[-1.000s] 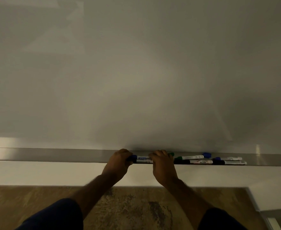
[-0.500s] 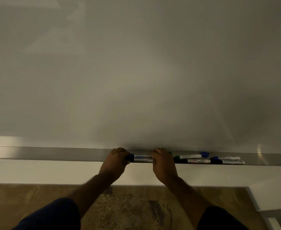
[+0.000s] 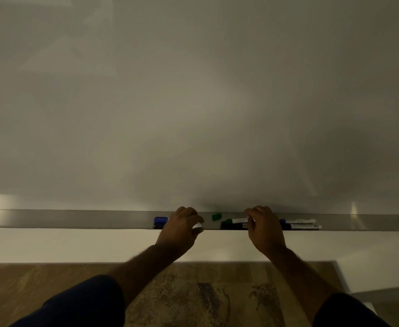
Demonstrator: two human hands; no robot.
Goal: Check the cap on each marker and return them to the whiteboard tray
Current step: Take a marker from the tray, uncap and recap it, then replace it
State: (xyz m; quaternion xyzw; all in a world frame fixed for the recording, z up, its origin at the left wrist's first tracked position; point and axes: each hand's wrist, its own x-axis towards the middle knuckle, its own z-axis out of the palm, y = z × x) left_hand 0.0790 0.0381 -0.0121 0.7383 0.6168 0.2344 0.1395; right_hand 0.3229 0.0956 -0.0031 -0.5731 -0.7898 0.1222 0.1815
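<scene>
A blue-capped marker (image 3: 160,222) lies along the grey whiteboard tray (image 3: 76,219), and my left hand (image 3: 180,228) is closed over its barrel. Its cap sticks out to the left and its white end shows to the right. My right hand (image 3: 265,230) rests with curled fingers on a green-capped marker (image 3: 232,220) and a black marker (image 3: 231,225). Its grip is hidden by the back of the hand. A small green piece (image 3: 216,217) sits alone on the tray between my hands. Two more markers (image 3: 299,224) lie further right.
The whiteboard (image 3: 193,102) fills the upper view. A pale wall strip (image 3: 52,245) runs below the tray, with patterned floor (image 3: 193,298) under it. The tray stretches bare to the left of the blue cap.
My hands have drawn apart. The left slid the blue marker leftward along the tray. The right left that marker and moved right onto the green and black ones, uncovering the small green piece.
</scene>
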